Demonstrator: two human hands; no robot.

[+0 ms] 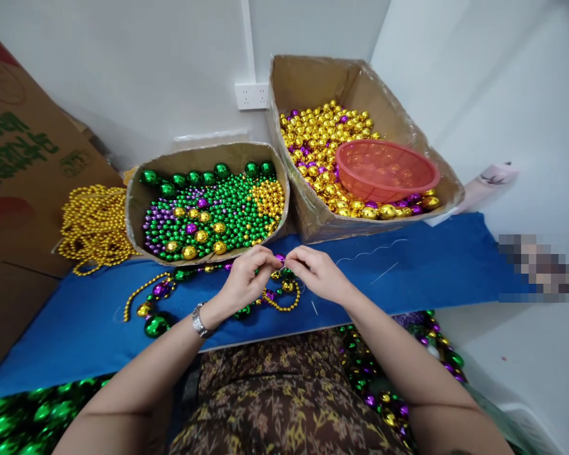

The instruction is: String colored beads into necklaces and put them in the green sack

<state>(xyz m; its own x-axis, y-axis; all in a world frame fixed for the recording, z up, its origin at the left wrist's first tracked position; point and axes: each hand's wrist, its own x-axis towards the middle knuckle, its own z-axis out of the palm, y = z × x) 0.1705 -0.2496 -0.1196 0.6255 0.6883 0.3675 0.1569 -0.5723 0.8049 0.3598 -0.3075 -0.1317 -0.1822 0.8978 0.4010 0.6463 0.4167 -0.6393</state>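
Observation:
My left hand (247, 276) and my right hand (317, 272) meet over the blue mat (408, 272), both with fingers pinched together. Between the fingertips sits a purple bead (279, 258) on a partly strung bead necklace (171, 297) of green, gold and purple beads that trails left across the mat. A thin white thread (370, 254) runs off to the right of my right hand. A wristwatch (200, 320) is on my left wrist.
A low cardboard box of green, purple and gold beads (208, 212) stands behind my hands. A larger box of gold beads (322, 145) holds a red plastic basket (386, 169). Gold bead strings (95, 224) lie left. Finished necklaces (398, 379) hang at right; green beads (23, 417) at lower left.

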